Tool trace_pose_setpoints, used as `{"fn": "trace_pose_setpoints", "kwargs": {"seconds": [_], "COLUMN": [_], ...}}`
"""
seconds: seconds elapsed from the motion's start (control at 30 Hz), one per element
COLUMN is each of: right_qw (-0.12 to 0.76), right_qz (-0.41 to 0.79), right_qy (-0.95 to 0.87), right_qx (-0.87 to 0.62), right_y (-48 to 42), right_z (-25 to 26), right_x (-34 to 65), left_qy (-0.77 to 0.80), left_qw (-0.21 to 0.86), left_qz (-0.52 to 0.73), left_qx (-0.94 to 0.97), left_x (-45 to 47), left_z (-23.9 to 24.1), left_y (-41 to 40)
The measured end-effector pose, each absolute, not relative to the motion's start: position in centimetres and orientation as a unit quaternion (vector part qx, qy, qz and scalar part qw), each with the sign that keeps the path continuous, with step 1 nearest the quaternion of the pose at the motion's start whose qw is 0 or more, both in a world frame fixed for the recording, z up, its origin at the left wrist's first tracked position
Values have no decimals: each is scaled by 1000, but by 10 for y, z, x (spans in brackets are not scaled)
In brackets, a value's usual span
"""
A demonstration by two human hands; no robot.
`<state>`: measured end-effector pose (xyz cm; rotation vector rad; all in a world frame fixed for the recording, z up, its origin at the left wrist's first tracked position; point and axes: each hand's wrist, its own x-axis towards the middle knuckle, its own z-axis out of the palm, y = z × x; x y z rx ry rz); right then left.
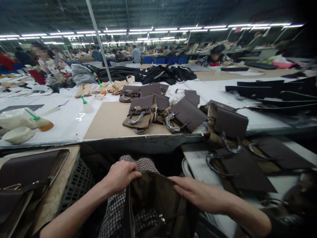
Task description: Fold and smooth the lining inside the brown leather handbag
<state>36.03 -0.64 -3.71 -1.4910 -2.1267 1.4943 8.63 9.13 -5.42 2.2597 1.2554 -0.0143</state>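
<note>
A dark brown handbag (155, 188) with an olive-brown lining lies over my lap, its mouth spread wide toward me. My left hand (122, 177) pinches the rim at the upper left, thumb pressed against the fingers. At the upper right, my right hand (189, 191) grips the opposite part of the rim, fingers lying along the edge. A small metal fitting (161, 218) shows low in the bag. Checked cloth (112, 215) covers my legs beneath it. The bag's lower part runs out of view.
Finished-looking brown bags (141, 110) with wrapped handles crowd the worktable (99, 122) ahead. More bags (245, 165) lie on a surface at right; another bag (27, 168) rests at left above a plastic crate (78, 181). Glue bottles (41, 122) and a bowl (18, 135) stand left. Co-workers sit farther off.
</note>
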Motion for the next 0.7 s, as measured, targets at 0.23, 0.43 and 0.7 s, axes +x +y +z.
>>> {"fn": "trace_pose_setpoints", "kwargs": {"seconds": [0.23, 0.43, 0.7], "right_qw": [2, -10, 34], "right_qz": [334, 269, 245], "right_qy": [-712, -751, -779], "right_qx": [-618, -603, -577], "right_y": [-46, -42, -39], "right_z": [-44, -54, -61], "right_x": [344, 338, 330], "left_qy": [434, 456, 533], "left_qw": [325, 484, 509], "left_qz": [-39, -42, 61], "left_qx": [839, 746, 673], "left_x": [65, 45, 31], "left_z": [-40, -25, -1], "left_y": [85, 69, 2]}}
